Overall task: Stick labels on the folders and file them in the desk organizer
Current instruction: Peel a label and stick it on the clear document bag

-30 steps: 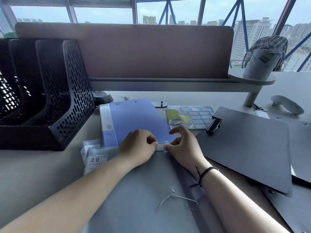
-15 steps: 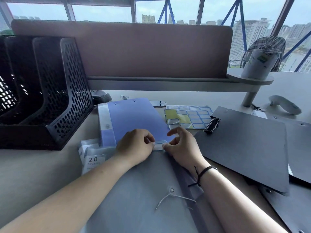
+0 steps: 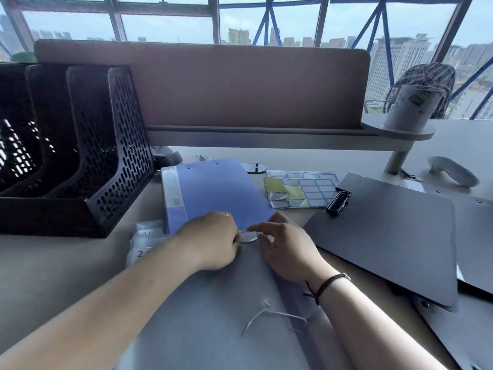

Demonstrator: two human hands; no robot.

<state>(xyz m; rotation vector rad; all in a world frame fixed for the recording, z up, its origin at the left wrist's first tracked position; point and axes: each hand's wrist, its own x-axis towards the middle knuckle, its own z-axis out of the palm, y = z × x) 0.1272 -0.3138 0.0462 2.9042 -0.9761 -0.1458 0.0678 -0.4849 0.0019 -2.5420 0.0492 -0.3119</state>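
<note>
A grey folder [image 3: 213, 324] with a string clasp lies in front of me. At its far edge sits a white label [image 3: 248, 237]. My left hand [image 3: 210, 240] is curled with its fingertips on the label's left end. My right hand [image 3: 286, 247] rests on the label's right end, index finger stretched over it. Just beyond lies a blue folder [image 3: 216, 193]. A sheet of blue-bordered labels [image 3: 301, 189] lies to its right. The black mesh desk organizer [image 3: 80, 156] stands at the left.
Black folders [image 3: 394, 236] with a binder clip [image 3: 338, 201] overlap at the right. Plastic pocket packs [image 3: 144, 240] lie left of my hands. A divider panel [image 3: 213, 84] closes the back; a white cup [image 3: 410, 108] stands on its shelf, a white handheld device [image 3: 453, 173] beyond.
Both hands stay on the label at the grey folder's far edge. My right index finger has stretched left over the label. The view has shifted slightly.
</note>
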